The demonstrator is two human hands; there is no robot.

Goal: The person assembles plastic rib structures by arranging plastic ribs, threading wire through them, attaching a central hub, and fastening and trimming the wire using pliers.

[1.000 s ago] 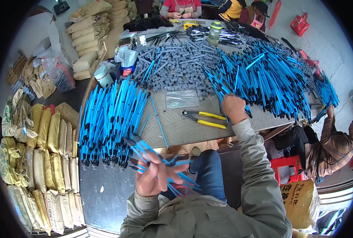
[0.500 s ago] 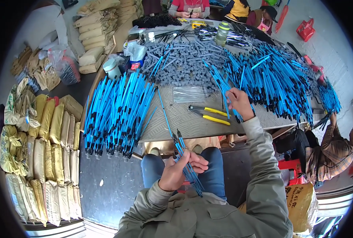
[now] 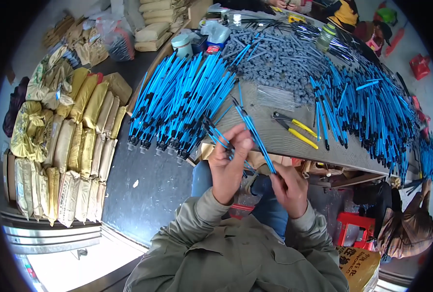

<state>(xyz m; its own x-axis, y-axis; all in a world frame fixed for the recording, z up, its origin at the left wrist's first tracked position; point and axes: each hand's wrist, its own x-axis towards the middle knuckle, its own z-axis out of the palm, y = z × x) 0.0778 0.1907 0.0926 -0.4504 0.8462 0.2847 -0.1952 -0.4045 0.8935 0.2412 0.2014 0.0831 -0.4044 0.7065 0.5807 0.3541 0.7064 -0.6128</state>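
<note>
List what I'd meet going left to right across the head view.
Yellow sacks, left pile of blue rods, left hand, right hand, right pile of blue rods.

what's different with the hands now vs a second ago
The right hand has left the blue pile at the right of the table and come back toward the body, beside the left hand. It now grips the lower end of some blue rods. The left hand still holds its blue bunch. The yellow-handled pliers stayed on the table.
</note>
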